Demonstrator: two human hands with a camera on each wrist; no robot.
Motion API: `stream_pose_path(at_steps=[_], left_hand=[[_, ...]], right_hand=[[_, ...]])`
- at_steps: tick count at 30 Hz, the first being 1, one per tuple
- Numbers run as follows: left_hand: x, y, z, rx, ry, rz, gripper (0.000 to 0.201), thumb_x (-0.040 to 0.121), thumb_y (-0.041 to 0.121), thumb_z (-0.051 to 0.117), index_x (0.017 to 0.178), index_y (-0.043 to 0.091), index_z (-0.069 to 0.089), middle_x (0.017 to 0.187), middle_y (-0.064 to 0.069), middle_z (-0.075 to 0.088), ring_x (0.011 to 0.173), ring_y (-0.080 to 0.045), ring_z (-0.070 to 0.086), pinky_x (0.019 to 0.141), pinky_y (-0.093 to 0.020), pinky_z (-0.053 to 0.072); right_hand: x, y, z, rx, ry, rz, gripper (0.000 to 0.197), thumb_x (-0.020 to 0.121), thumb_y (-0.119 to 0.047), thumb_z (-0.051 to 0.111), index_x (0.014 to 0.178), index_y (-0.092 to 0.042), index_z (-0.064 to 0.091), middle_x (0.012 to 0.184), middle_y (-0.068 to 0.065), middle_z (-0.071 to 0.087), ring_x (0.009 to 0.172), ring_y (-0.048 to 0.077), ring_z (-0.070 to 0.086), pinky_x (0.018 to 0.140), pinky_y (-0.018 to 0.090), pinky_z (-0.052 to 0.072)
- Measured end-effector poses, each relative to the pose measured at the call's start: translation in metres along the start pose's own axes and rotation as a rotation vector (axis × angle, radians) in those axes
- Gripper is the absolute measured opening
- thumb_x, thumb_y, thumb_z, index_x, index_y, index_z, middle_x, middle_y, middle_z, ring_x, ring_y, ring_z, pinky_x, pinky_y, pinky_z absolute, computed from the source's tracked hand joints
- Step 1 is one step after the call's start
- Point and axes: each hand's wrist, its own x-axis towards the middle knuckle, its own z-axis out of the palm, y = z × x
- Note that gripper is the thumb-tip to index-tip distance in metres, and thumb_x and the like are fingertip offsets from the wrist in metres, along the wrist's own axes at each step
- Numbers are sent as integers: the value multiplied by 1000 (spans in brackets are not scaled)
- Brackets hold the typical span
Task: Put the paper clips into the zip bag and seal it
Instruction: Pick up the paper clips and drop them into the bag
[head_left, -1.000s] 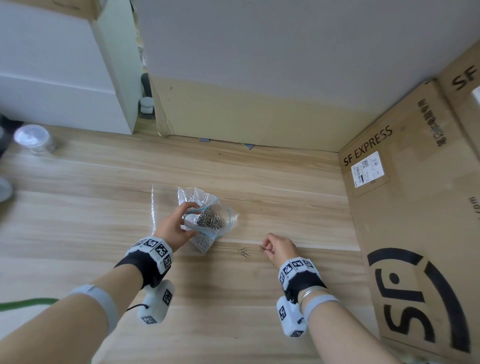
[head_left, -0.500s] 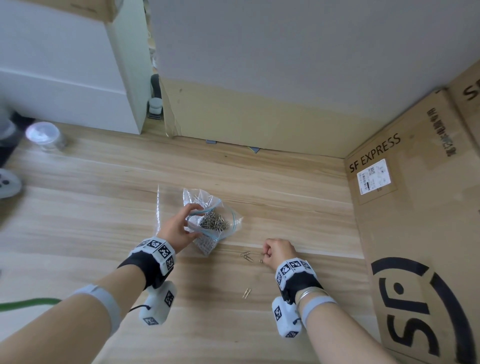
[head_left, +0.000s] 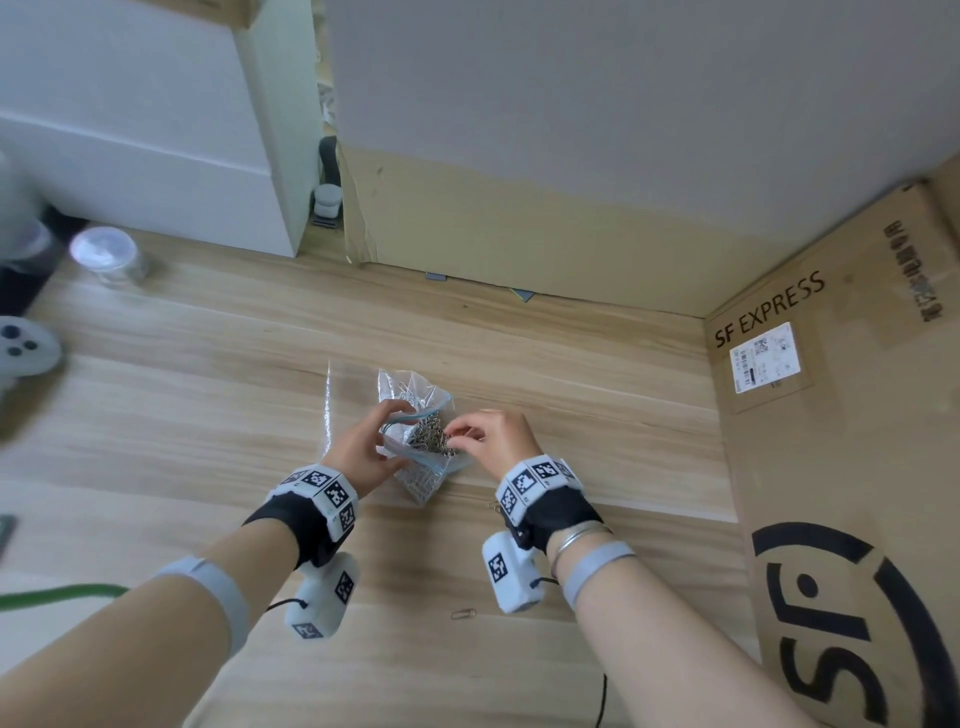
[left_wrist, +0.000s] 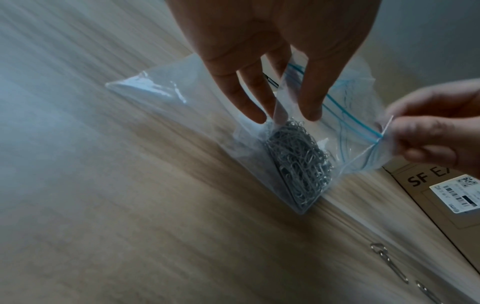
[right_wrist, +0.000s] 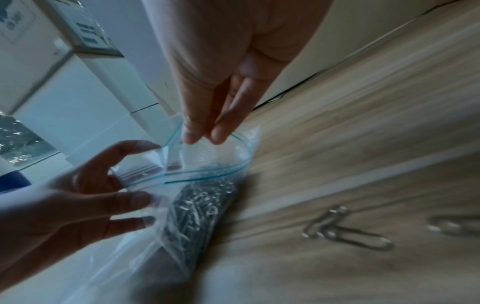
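A clear zip bag (head_left: 418, 480) with a blue zip line stands on the wooden table, its mouth apart. A heap of silver paper clips (head_left: 429, 437) fills it. My left hand (head_left: 387, 422) grips the left rim of the bag (left_wrist: 182, 115) between thumb and fingers (right_wrist: 135, 199). My right hand (head_left: 458, 431) pinches the rim at the other side, right at the blue zip (left_wrist: 374, 134); in the right wrist view its thumb and forefinger (right_wrist: 191, 135) meet on the rim. Loose paper clips (right_wrist: 345, 232) lie on the table to the right, and one more clip (head_left: 462, 614) lies nearer me.
A large SF Express cardboard box (head_left: 831, 441) walls off the right side. At the far left stand a clear jar (head_left: 106, 254) and a white controller (head_left: 21, 348). A green cable (head_left: 62, 592) crosses the lower left. A flat clear plastic sheet (head_left: 337, 405) lies beside the bag.
My right hand has left the loose clips on the table and moved up and left to the bag's mouth. The left hand has kept its hold on the bag.
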Motion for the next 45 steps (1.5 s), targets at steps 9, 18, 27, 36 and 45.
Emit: stream_pose_path(at_steps=[9, 18, 27, 36, 45], left_hand=[[-2, -5, 1, -4, 19, -6, 61, 70, -3, 70, 104, 37, 40, 122, 1, 58, 78, -22, 63, 69, -29, 55], [-10, -7, 6, -2, 21, 34, 74, 70, -6, 68, 90, 58, 36, 108, 21, 58, 72, -26, 62, 54, -13, 49], [-13, -10, 8, 28, 24, 32, 76, 70, -3, 68, 93, 61, 34, 116, 12, 59, 73, -19, 63, 58, -23, 54], [-15, -10, 8, 31, 49, 38, 79, 70, -6, 67, 90, 64, 35, 118, 7, 59, 69, -14, 62, 54, -14, 51], [-15, -9, 9, 40, 40, 14, 66, 71, -4, 68, 94, 51, 39, 120, 6, 59, 74, -13, 63, 55, -14, 51]], right_hand=[[-36, 55, -6, -123, 86, 46, 6, 75, -14, 72, 80, -12, 70, 80, -1, 63, 67, 10, 53, 73, 25, 50], [-54, 73, 20, -367, -176, 137, 20, 80, -17, 66, 100, -16, 64, 108, 2, 61, 99, 21, 59, 84, 26, 45], [-40, 61, 22, -487, -294, 214, 11, 85, -15, 56, 92, -10, 63, 111, 10, 60, 103, 29, 57, 86, 36, 49], [-43, 47, 15, -288, -45, 150, 8, 79, -7, 57, 83, -11, 63, 86, 8, 69, 81, 24, 63, 75, 32, 52], [-15, 6, 2, -28, 153, -52, 8, 82, -15, 65, 87, -13, 71, 86, 5, 74, 78, 18, 66, 76, 27, 52]])
